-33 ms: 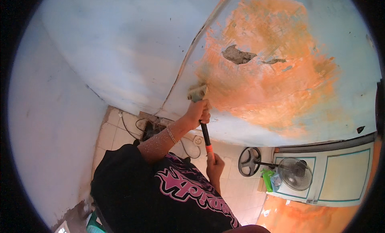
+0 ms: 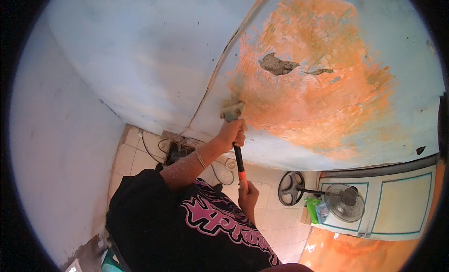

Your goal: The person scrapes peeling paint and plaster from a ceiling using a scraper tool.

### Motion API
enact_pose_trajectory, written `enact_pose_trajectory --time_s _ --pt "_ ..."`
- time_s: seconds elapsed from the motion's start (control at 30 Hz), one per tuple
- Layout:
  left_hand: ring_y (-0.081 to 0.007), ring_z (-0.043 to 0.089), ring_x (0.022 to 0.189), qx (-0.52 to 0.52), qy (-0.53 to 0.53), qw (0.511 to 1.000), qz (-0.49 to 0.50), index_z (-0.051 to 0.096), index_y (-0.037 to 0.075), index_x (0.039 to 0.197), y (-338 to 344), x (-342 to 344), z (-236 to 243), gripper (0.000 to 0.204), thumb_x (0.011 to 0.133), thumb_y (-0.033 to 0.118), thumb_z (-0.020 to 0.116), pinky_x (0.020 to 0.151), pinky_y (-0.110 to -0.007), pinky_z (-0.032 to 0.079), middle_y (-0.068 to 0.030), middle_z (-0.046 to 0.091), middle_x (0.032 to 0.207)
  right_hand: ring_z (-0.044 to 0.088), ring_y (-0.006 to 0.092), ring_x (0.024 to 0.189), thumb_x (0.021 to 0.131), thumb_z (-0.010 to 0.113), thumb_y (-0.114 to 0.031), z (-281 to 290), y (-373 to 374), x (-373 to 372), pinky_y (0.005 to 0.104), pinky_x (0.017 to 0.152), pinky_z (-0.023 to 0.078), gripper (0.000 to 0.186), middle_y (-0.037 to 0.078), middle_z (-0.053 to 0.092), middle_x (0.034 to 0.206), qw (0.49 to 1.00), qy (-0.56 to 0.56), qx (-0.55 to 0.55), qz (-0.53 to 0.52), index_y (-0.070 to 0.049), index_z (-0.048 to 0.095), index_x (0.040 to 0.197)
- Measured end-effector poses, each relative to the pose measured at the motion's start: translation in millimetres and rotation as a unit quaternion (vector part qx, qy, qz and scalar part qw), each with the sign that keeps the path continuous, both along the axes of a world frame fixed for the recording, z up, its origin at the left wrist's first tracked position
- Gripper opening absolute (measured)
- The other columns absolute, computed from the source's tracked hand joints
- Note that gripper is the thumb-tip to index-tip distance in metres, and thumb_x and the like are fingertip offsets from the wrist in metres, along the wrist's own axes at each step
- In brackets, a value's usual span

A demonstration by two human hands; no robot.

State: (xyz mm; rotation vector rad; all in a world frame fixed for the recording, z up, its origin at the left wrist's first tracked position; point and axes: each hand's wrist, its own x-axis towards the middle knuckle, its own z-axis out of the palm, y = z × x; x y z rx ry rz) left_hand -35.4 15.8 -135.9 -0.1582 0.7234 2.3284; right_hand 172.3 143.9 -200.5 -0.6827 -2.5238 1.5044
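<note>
A long-handled scraper (image 2: 239, 157) with a black shaft and an orange grip slants up toward the wall. Its wide metal head (image 2: 231, 111) rests against the wall at the left edge of a worn orange patch (image 2: 322, 101); the blade edge is blurred. Close below that head, my left hand (image 2: 232, 133) is closed round the tool, a pale bracelet and white specks on its forearm. Lower down, my right hand (image 2: 248, 195) is wrapped round the orange grip. Grey bare spots (image 2: 278, 64) show inside the patch.
A cable (image 2: 213, 80) runs up the pale blue wall (image 2: 154, 71). Cords and a dark box (image 2: 175, 152) lie on the tiled floor at the wall's foot. To the right are a fan (image 2: 344, 203), its round base (image 2: 291, 188), a green bag (image 2: 312, 209) and a pale panelled door (image 2: 402, 204).
The scraper's head has shifted very slightly right and down along the wall. My right hand has moved a little left and down with the grip. Both hands keep their hold.
</note>
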Motion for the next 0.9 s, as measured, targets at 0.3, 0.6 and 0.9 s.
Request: enact_pose_trajectory --time_s 0.3,0.6,0.9 --pt "-0.0082 0.023 0.035 -0.048 0.000 0.999 0.019 0.032 0.016 0.057 -2 1 4 0.032 0.085 0.016 0.049 0.035 -0.026 0.021 0.0046 0.021 0.045 0.033 0.0049 0.049 0.093 0.050 -0.033 -4 -8 -7 0.0237 0.044 0.025 0.042 -0.003 0.041 0.054 0.999 -0.007 -0.043 0.026 -0.003 0.049 0.063" --pt "-0.0076 0.020 0.031 -0.060 0.001 0.996 0.062 0.030 0.015 0.057 -3 -1 27 0.031 0.082 0.008 0.048 0.033 -0.026 0.019 0.0052 0.023 0.042 0.036 0.0065 0.050 0.094 0.047 -0.037 6 -3 -25 0.0244 0.045 0.028 0.046 -0.002 0.041 0.054 0.997 0.034 0.012 0.069 -0.005 0.045 0.061" --pt "-0.0099 0.025 0.032 -0.080 0.036 0.996 0.020 0.035 0.015 0.059 4 7 14 0.029 0.083 0.012 0.050 0.034 -0.028 0.022 0.0032 0.026 0.042 0.035 0.0067 0.047 0.095 0.045 -0.041 -20 -8 -4 0.0251 0.043 0.025 0.048 -0.002 0.039 0.053 0.999 0.001 -0.042 0.029 -0.007 0.043 0.062"
